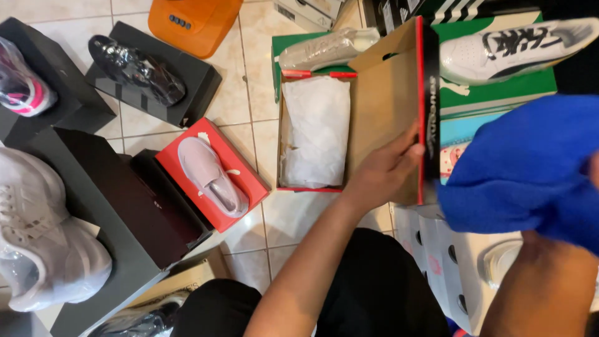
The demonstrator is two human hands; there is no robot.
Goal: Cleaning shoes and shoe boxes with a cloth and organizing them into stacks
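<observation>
Head view: your left hand has its fingers clamped on the raised lid of the open shoebox on the floor; your right hand's grip is hidden behind the blue cloth. Next, likely place it inside.

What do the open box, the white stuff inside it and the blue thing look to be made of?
The open box looks like cardboard: plain matte brown inside, folded flaps, with a red and black outer edge under the left hand. The white stuff seems to be tissue paper, thin and crumpled. The blue thing by the right arm looks like soft, fuzzy cloth, perhaps fleece; it is blurred.
</observation>
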